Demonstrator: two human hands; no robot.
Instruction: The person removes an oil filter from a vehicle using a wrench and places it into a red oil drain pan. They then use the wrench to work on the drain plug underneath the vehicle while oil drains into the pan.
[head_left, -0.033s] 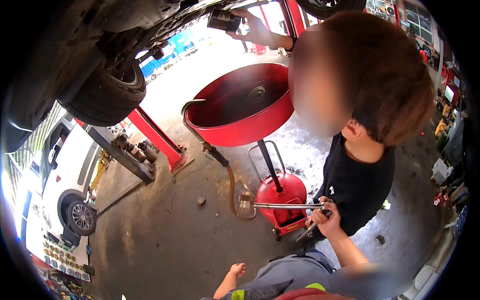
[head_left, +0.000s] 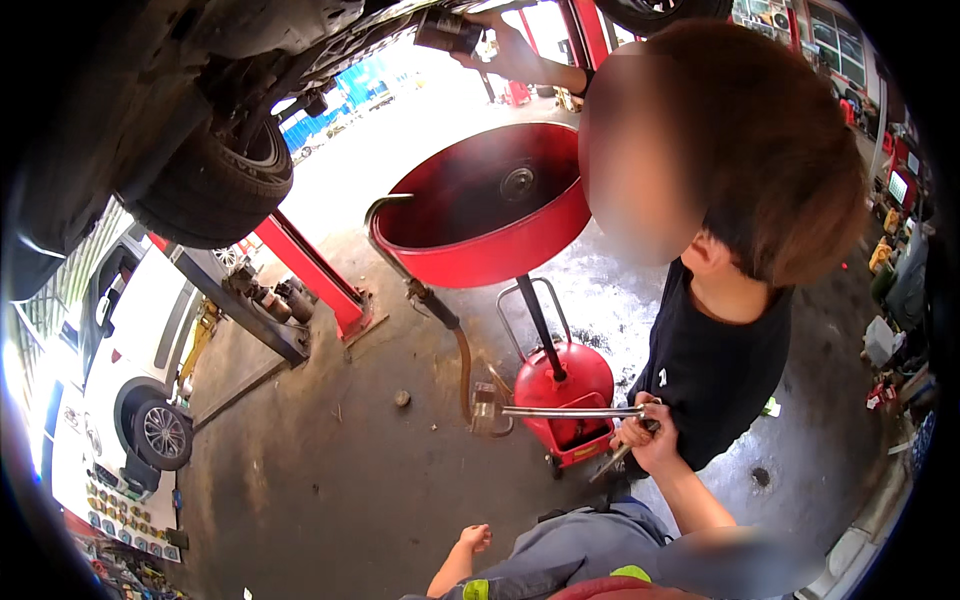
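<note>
The open room lies on the left and near side: bare concrete floor runs from the red lift post down toward me, with only a small round bit lying on it. Overhead on the far left hangs a raised car with its tyre, and a white car closes off the left edge. The middle is taken up by the red drain pan on its stem above a red tank. A co-worker in a black shirt fills the right side, one hand raised to the underside of the car around a dark canister. Nothing has shifted from the earlier picture; hands, bar and pan all sit where they were. My right hand is closed around the end of a long metal bar, which lies level and points left across the front of the tank, just beside the co-worker's waist. My left hand is low at the near edge, fingers loosely curled, with nothing in it that I can make out.
</note>
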